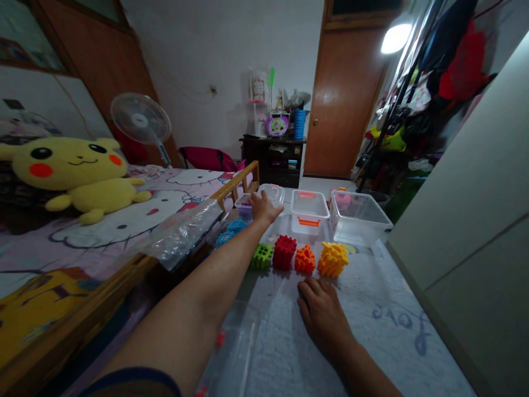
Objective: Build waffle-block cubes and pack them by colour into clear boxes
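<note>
My left hand (pixel 264 209) reaches far across the table to a small clear plastic lid (pixel 276 191); its fingers are at the lid's near side and seem to grip it. Beside that hand is a small clear box (pixel 243 202) with purple bits inside, partly hidden. My right hand (pixel 321 304) rests on the table, fingers loosely stretched, holding nothing. Just beyond it stand interlocking blocks in a row: yellow (pixel 333 259), orange (pixel 305 259), dark red (pixel 285 252) and green (pixel 262 256). Blue blocks (pixel 236 226) lie left of my forearm.
Two clear bins, one with orange latches (pixel 309 204) and a larger one (pixel 359 218), stand at the table's far end. A wooden bed rail (pixel 235 190) and plastic wrapping (pixel 177 234) border the left side. A white cabinet (pixel 467 220) borders the right.
</note>
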### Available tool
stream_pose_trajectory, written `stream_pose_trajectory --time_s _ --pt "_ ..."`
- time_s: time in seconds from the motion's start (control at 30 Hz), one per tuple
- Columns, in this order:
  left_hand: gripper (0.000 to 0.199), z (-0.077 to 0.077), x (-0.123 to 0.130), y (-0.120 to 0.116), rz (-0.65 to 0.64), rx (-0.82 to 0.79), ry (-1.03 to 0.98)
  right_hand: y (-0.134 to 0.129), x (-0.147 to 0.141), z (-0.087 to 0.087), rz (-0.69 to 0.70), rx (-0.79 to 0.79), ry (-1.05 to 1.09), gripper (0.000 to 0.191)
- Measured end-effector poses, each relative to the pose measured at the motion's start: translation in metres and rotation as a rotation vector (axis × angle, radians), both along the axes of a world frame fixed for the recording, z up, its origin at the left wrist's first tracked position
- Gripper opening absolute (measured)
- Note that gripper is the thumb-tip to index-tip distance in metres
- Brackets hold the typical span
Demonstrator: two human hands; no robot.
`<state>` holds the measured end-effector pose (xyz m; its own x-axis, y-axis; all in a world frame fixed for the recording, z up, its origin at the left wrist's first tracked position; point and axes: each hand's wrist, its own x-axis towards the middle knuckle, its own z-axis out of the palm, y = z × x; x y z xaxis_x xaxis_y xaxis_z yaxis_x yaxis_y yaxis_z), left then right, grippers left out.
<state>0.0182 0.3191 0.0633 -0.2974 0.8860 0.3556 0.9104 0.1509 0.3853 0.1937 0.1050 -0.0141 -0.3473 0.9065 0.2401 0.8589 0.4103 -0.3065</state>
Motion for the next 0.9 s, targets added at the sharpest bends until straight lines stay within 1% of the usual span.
stream_pose_trajectory --time_s 0.13,0.23,0.37,0.47,0.6,0.7,0.77,0.83,0.9 --pt "0.080 0.006 -0.002 -0.011 -0.005 0.019 -0.005 -0.002 0.000 -0.006 0.005 0.041 0.018 0.018" --pt "0.081 0.014 -0.005 -0.024 -0.024 0.052 -0.024 -0.002 0.000 -0.008 0.025 0.061 0.021 0.022" --pt "0.080 0.029 -0.011 -0.049 -0.072 0.125 -0.077 -0.001 0.002 -0.011 0.032 0.093 0.024 0.031" --pt "0.077 0.040 -0.017 -0.073 -0.111 0.198 -0.114 0.001 0.002 -0.013 0.039 0.072 0.023 0.028" --pt "0.072 0.054 -0.026 -0.117 -0.220 0.278 -0.163 0.006 0.003 -0.009 0.060 0.034 0.031 0.022" --pt "0.072 0.066 -0.032 -0.162 -0.305 0.265 -0.233 0.010 0.004 -0.005 0.088 0.019 0.047 0.021" --pt "0.073 0.071 -0.036 -0.194 -0.356 0.244 -0.270 0.011 0.005 -0.005 0.090 0.019 0.051 0.021" --pt "0.070 0.070 -0.038 -0.227 -0.401 0.195 -0.270 0.011 0.006 -0.007 0.083 0.029 0.055 0.022" --pt "0.070 0.061 -0.038 -0.257 -0.464 0.162 -0.259 0.010 0.007 -0.009 0.088 0.035 0.074 0.023"
